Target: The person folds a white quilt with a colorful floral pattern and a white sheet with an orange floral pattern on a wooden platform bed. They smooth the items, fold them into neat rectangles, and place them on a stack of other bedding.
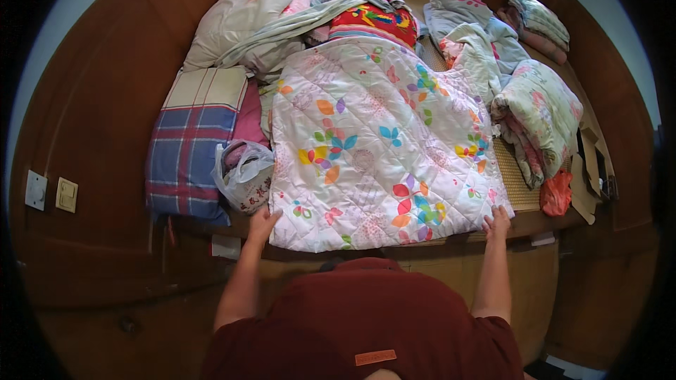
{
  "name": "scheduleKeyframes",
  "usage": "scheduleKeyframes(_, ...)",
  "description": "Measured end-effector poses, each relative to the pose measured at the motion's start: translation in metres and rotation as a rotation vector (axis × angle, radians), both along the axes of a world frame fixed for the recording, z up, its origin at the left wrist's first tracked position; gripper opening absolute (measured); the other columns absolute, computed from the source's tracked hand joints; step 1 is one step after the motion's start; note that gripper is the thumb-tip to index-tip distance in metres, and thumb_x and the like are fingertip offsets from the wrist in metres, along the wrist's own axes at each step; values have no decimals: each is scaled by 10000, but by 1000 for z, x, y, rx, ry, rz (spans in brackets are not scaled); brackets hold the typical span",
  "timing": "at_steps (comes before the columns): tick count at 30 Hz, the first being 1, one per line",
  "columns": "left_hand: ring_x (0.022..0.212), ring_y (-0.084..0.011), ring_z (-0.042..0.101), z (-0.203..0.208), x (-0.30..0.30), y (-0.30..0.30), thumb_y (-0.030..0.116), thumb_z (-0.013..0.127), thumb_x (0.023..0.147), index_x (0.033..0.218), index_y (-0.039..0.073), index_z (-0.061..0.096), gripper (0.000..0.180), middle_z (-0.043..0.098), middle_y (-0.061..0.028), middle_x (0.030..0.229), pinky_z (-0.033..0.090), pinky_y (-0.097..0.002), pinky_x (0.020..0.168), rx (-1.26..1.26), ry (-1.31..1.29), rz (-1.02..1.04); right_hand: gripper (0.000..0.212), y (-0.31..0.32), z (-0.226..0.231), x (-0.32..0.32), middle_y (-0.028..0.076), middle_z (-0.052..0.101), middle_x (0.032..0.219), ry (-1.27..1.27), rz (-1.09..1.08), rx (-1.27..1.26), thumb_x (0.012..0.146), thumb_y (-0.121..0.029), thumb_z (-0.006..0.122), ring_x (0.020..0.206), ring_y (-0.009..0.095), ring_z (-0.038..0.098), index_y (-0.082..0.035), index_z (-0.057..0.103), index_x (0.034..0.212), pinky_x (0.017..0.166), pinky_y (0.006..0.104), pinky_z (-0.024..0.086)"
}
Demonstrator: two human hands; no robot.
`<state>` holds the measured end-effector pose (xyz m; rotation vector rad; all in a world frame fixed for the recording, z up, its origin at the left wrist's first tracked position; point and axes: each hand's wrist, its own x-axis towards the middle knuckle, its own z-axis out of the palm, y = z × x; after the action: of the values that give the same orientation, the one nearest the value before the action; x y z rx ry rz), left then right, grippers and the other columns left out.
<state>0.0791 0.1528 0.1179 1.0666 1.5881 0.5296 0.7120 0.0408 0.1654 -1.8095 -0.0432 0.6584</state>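
A white quilt [380, 148] with bright leaf and flower prints lies spread over the middle of the bed, its near edge toward me. My left hand [264, 225] grips its near left corner, the fingers closed on the fabric. At the near right corner my right hand [498, 222] pinches the quilt's edge. The quilt's far part rests against a heap of bedding, and some folds show on its right side. Close by my left hand stands a white plastic bag [248, 174] with dark contents.
Left of the quilt is a folded plaid blanket [190, 144]. A pale bulky comforter [243, 10] and a red patterned cloth [373, 24] are piled behind. On the right lie a rolled floral quilt [542, 109], a red plastic bag [557, 193] and cardboard [583, 186].
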Motion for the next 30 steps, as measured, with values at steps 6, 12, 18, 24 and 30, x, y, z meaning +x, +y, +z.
scheduleKeyframes(6, 953, -335, 529, -12, 37, 107, 289, 636, 688, 1125, -15, 466, 559, 553, -215, 1017, 411, -374, 821, 446, 246, 3, 476, 19, -45, -52, 71, 524, 927, 183, 210, -26, 759, -172, 558, 682, 250, 573, -108, 411, 1207, 441, 266, 411)
scheduleKeyframes(12, 1045, -342, 468, -29, 69, 148, 284, 616, 708, 1239, 23, 336, 655, 447, -190, 1188, 393, -383, 858, 435, 716, 9, 415, 62, -25, -148, 27, 565, 887, 182, 650, -147, 749, -217, 589, 660, 124, 572, -78, 491, 1128, 509, 244, 436)
scheduleKeyframes(18, 906, -301, 558, -14, 88, 164, 270, 619, 710, 1065, 80, 506, 419, 567, -143, 1020, 452, -398, 741, 249, 816, 62, 371, 69, -4, -166, 20, 582, 856, 236, 818, -142, 762, -217, 589, 697, 120, 576, -71, 520, 1096, 556, 231, 442)
scheduleKeyframes(24, 792, -290, 585, -47, 68, 164, 189, 584, 693, 858, 88, 614, 196, 620, -123, 811, 456, -382, 691, 416, 409, 165, 350, 74, -6, -150, 15, 582, 837, 167, 804, -134, 768, -208, 583, 703, 112, 566, -70, 531, 1085, 554, 230, 435)
scheduleKeyframes(30, 920, -285, 535, -29, 78, 137, 135, 582, 682, 955, 85, 579, 277, 555, -111, 1013, 432, -367, 780, 514, 548, -49, 385, 124, -3, -156, 11, 574, 804, 47, 855, -5, 748, -188, 602, 648, 86, 518, -44, 523, 1096, 552, 227, 412)
